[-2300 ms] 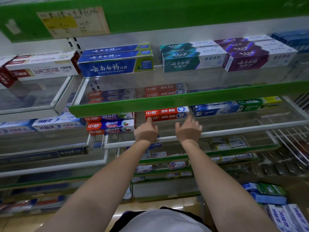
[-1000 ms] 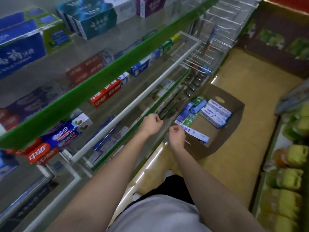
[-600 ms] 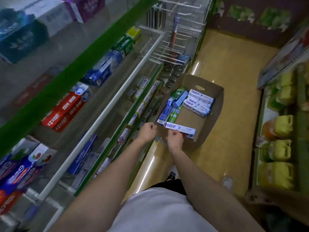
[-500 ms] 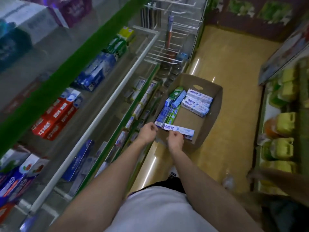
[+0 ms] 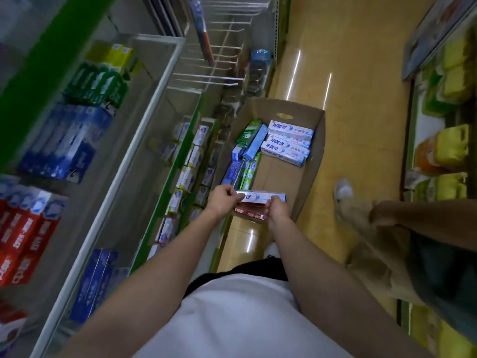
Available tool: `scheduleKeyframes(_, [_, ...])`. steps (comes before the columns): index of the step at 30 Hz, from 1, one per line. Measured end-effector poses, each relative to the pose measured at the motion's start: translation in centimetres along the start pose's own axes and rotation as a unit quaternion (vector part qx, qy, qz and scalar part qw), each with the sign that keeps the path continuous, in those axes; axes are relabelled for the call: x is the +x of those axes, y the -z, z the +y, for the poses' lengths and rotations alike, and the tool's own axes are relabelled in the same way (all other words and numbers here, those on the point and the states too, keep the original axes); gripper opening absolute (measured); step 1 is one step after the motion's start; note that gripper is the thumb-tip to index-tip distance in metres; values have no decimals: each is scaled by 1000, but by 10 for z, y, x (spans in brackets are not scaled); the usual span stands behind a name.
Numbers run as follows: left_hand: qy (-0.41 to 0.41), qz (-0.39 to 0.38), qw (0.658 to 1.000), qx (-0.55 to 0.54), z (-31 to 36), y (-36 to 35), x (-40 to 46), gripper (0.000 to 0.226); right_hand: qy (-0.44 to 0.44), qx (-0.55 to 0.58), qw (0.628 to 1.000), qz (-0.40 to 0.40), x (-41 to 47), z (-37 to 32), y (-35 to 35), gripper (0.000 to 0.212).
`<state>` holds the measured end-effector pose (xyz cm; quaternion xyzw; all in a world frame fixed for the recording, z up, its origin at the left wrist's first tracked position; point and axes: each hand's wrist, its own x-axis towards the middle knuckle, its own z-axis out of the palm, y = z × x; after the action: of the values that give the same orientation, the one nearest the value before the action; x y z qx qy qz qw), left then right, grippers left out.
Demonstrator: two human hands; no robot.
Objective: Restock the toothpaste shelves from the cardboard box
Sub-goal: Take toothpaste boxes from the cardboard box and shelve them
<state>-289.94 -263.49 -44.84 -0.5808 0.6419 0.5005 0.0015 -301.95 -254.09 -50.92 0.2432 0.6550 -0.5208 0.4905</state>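
My left hand [image 5: 224, 200] pinches the near end of a white toothpaste carton [image 5: 263, 197], and my right hand [image 5: 277, 208] curls round its long edge a little further along, with a red carton [image 5: 249, 212] stacked just beneath; I cannot tell whether my fingers reach under that red one too. Both cartons sit over the near corner of the cardboard box [image 5: 316, 156] on the floor, whose remaining stock lies beyond my hands: three white cartons [image 5: 287, 146] toward the far wall, green and blue ones [image 5: 245, 156] along the side by my left hand. To lift well, I would keep the stack level and squeeze evenly so the lower carton cannot slip out. The green shelf edge [image 5: 180, 174] runs close outside my left hand, so I should rise straight before swinging over. Off my right arm another person's leg [image 5: 366, 228] stands near, narrowing the aisle there.
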Motion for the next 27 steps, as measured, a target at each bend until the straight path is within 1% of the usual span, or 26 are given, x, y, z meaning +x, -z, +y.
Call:
scheduleKeyframes(3, [15, -8, 1000, 19, 2, -7, 9, 36, -17, 36, 998, 37, 14, -5, 6, 28])
scheduleKeyframes(5, [27, -15, 999, 17, 5, -9, 15, 34, -29, 52, 997, 43, 19, -7, 8, 19])
scheduleKeyframes(6, [34, -20, 999, 9, 9, -9, 18, 30, -32, 61, 997, 37, 20, -7, 8, 18])
scheduleKeyframes(7, [42, -25, 999, 4, 11, -10, 22, 27, -41, 70, 996, 29, 20, -9, 7, 22])
scheduleKeyframes(9, [52, -40, 998, 2, 11, -13, 33, 32, -64, 115, 991, 7, 18, -14, 6, 32])
scheduleKeyframes(11, [59, -74, 995, 8, 13, -18, 42, 34, -70, 106, 992, 0, 21, -16, 8, 38])
scheduleKeyframes(13, [59, -104, 992, 28, 19, -24, 51, 28, -71, 82, 994, -14, 25, -20, 12, 40])
scheduleKeyframes(16, [55, -152, 984, 71, 25, -31, 73, 21, -86, 101, 991, -6, 38, -27, 14, 42])
scheduleKeyframes(18, [50, -170, 978, 110, 27, -37, 90, 21, -101, 114, 988, -3, 42, -33, 15, 44])
scheduleKeyframes(20, [47, -184, 972, 140, 25, -48, 108, 20, -94, 139, 986, 8, 41, -41, 14, 42])
scheduleKeyframes(23, [42, -231, 958, 165, 11, -79, 134, 10, -74, 134, 986, 59, 46, -41, 15, 45])
scheduleKeyframes(24, [38, -254, 949, 180, 11, -86, 136, 10, -78, 128, 986, 75, 50, -37, 16, 47])
scheduleKeyframes(27, [4, -332, 912, 240, 18, -103, 136, 23, -125, 115, 979, 112, 59, -27, 18, 49])
